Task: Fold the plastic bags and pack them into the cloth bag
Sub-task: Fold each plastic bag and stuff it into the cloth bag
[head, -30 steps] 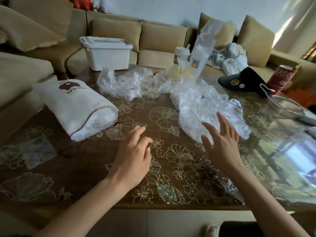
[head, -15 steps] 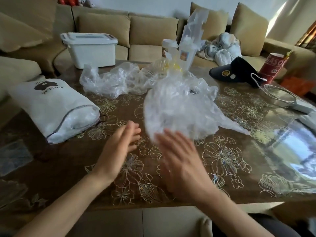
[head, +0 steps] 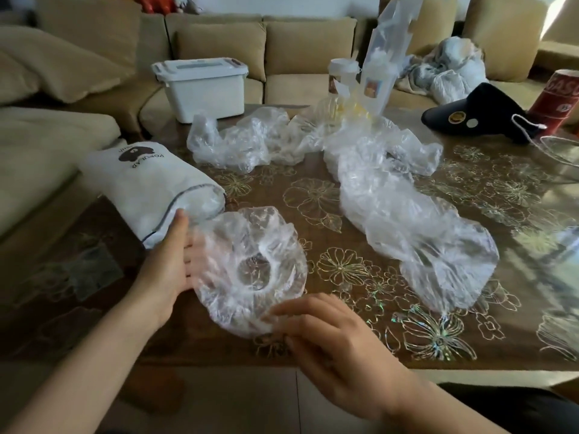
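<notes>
Head view, looking down over the table (head: 313, 358): a crumpled clear plastic bag (head: 250, 270) is held just above the near edge, between both hands. The left hand (head: 169, 267) is spread flat behind the bag's left side, fingers open and pressed to the film. The right hand (head: 329, 336) pinches the lower rim with its fingertips (whether that pinch is firm I cannot tell). The bag is bunched roughly round, with no clear long axis yet, so it wants flattening first. The cloth bag (head: 147, 189) lies at the left edge, its open end touching the left hand's fingertips, so that hand is nearer for packing. More loose bags (head: 407, 220) trail toward the far right.
</notes>
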